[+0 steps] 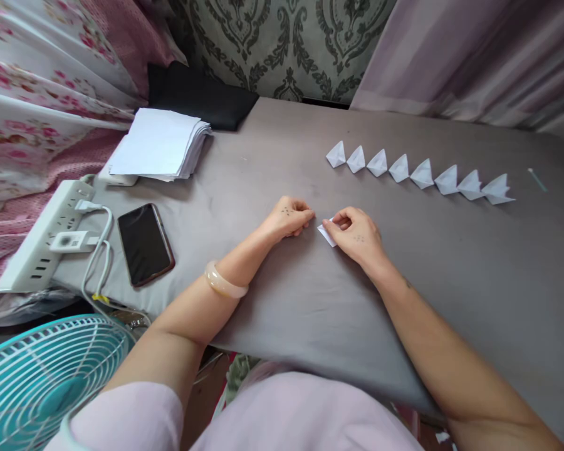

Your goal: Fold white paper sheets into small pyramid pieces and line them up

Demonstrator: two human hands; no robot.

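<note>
My right hand [356,233] pinches a small folded piece of white paper [327,234] between thumb and fingers, low over the grey cloth. Just left of it is my left hand [290,218], its fingers curled and thumb pressed to the forefinger. Whether anything is in that pinch is hidden. A small gap separates the left fingertips from the folded paper. Beyond the right hand, several folded white paper boats [423,174] stand in a slanting row.
At the back left lies a stack of white paper [157,143] beside a black cloth or bag [200,94]. A phone [145,244] and a power strip [44,235] with cables sit left. A turquoise fan [61,388] stands below. A cotton swab [537,179] lies far right.
</note>
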